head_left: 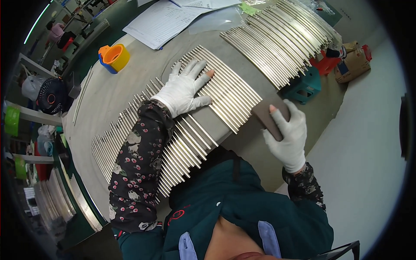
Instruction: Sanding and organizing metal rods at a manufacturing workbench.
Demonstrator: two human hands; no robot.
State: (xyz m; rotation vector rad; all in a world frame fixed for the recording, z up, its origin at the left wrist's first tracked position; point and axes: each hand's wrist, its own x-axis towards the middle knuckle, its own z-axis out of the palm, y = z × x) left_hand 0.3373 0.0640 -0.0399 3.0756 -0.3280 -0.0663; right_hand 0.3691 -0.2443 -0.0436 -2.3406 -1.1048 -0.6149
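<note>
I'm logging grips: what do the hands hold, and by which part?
Right hand: brown block, by its palm-side end; left hand: nothing, spread over rods.

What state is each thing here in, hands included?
Left hand: gloved, fingers spread on the middle rods
Right hand: gloved, gripping the brown block
Brown block: held at the middle rods' ends
Middle rods: side by side
Lower-left rods: side by side, ends uneven
Papers: lying flat
Fan: running or not, unclear
</note>
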